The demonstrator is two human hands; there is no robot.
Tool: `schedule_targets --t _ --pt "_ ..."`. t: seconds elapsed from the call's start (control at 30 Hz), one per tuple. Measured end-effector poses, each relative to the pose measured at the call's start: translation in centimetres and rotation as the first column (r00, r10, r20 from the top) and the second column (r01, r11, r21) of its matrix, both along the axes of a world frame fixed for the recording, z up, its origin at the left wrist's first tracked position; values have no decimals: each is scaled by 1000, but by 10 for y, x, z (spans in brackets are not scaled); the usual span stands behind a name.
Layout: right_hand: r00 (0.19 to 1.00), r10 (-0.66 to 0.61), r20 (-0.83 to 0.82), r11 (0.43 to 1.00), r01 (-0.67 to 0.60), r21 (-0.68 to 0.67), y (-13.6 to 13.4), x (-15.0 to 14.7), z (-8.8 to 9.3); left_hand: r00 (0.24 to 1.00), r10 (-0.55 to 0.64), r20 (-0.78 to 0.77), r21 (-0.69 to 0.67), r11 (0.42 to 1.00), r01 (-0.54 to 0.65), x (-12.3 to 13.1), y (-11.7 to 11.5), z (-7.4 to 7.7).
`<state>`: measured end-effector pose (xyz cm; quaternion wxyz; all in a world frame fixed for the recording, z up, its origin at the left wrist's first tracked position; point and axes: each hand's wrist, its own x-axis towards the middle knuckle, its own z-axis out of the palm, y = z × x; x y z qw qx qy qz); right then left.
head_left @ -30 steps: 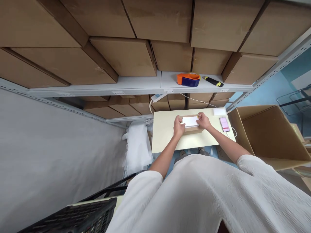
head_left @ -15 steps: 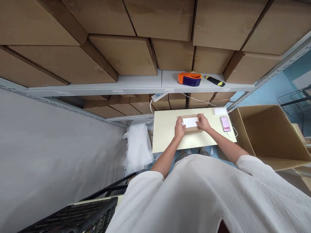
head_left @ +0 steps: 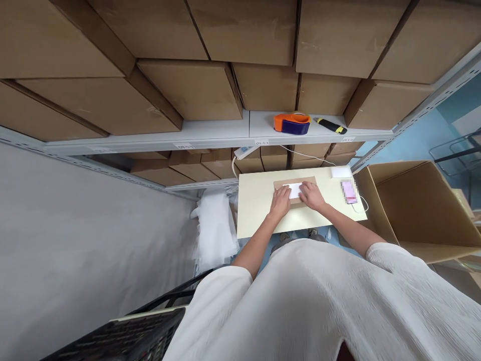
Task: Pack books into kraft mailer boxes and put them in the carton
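Observation:
A small brown cardboard box point(head_left: 297, 204) lies flat on the cream table point(head_left: 255, 210), with a white label point(head_left: 295, 190) on its top face. My left hand point(head_left: 281, 199) rests on the label's left part, fingers stretched out over it. On the label's right part lies my right hand point(head_left: 311, 194), its fingers also laid flat. Both palms face down, and the hands cover the two ends of the label.
A phone point(head_left: 349, 192) and a white block point(head_left: 340, 172) lie on the table's right side. Beyond it, a shelf point(head_left: 218, 128) holds cartons, an orange tape dispenser point(head_left: 292, 123) and a utility knife point(head_left: 330, 125). A large open carton point(head_left: 383, 200) stands at right, white packing sheets point(head_left: 214, 225) at left.
My hands have gone from gripping the label's ends at the box edges to lying flat on top of it. Less of the label shows between them.

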<state>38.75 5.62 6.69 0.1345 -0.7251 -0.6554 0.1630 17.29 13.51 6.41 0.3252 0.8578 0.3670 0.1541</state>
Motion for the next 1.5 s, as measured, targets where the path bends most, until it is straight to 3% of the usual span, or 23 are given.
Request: schedule_targets --t 0.07,0.13,0.37,0.57,0.7,0.83,0.97,1.27,1.37,1.5 --pt "991 137 2 990 -137 -19 -8 -4 -6 995 -102 -16 1 995 102 -4 -2 -5" --pt "981 195 14 980 -194 -48 -14 -6 -13 986 -143 -82 -10 990 142 -9 -3 -10" --pt "991 134 27 988 -132 -77 -19 -5 -24 964 -151 -220 -4 988 154 -13 -4 -18" --pt "999 9 31 997 -7 -80 -22 -12 -24 953 17 -302 8 1000 -15 -15 -10 -12" --pt "988 -151 0 987 151 -46 -30 -7 -25 958 118 -262 -49 990 -135 -23 -12 -10" --pt "937 -342 -71 940 341 -22 -40 7 -26 971 190 -148 -158 964 -213 -27 -11 -11" --pt "924 -342 -169 939 332 -85 -49 13 -25 973 206 -104 -203 953 -223 -21 -13 -8" --pt "923 -309 -228 944 327 48 -76 20 0 961 266 -79 -79 959 -272 4 -26 25" --pt "912 -330 -244 925 364 110 -95 37 13 969 237 -65 -23 971 -239 25 -36 43" --pt "887 -398 -234 881 441 173 -136 72 30 985 165 -49 51 985 -163 72 -64 66"
